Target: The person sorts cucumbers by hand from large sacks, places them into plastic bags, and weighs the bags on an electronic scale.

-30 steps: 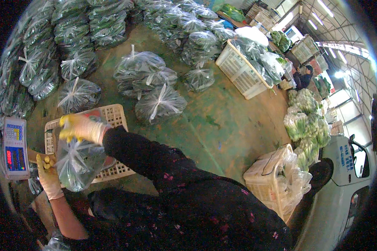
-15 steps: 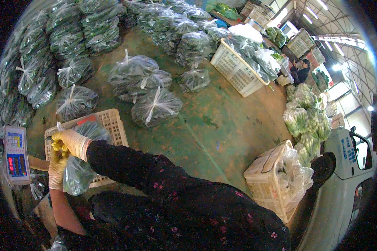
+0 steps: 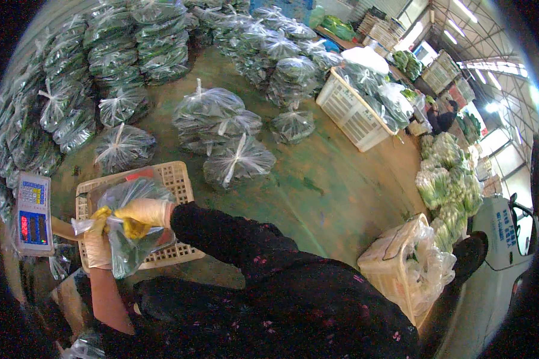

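Observation:
A clear plastic bag of green vegetables [image 3: 132,192] rests in a cream plastic crate [image 3: 178,179] at the lower left. Both my hands wear pale gloves with yellow fingertips. My left hand [image 3: 97,244] grips the bag's gathered neck from below, its bare forearm coming up from the bottom edge. My right hand [image 3: 145,212], on a dark flowered sleeve, is closed on the same neck just to the right. The two hands touch.
A scale display [image 3: 33,213] stands left of the crate. Tied bags [image 3: 238,159] lie on the green floor, more piled at the left [image 3: 60,102] and back. White crates [image 3: 353,111] [image 3: 394,263], stacked greens [image 3: 449,179], a white vehicle [image 3: 500,239], a distant person [image 3: 442,118].
My right hand came down from above the bag's top to its neck and now meets my left hand there. The bag's mouth has been gathered shut.

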